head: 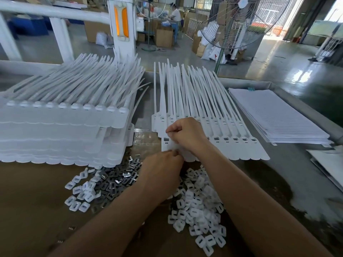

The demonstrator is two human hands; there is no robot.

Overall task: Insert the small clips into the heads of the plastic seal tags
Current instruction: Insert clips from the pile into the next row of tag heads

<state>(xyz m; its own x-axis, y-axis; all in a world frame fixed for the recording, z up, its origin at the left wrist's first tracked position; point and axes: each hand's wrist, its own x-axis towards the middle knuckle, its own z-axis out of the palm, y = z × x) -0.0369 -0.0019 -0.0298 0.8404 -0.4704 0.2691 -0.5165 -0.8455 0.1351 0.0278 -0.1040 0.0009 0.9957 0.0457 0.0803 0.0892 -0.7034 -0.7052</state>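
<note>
- A row of seal tags lies flat at the centre of the bench, with the straps fanning away from the person and the slotted heads lined up nearest them.
- The right hand hovers over the leftmost heads of that row. Its fingers are curled in and thumb and forefinger are pressed together at the tips; whether a clip sits between them is too small to tell.
- The left hand is just below, fingers curled onto the bottom edge of the same row and holding it, though that spot is blurred.
- A loose heap of dark metal clips lies on the brown cardboard, just left of the left hand.
- White plastic pieces with slots are piled under and between both forearms.
- A tall stack of seal tags stands to the left.
- Sheets of paper lie to the right, and a fan stands behind the bench.
</note>
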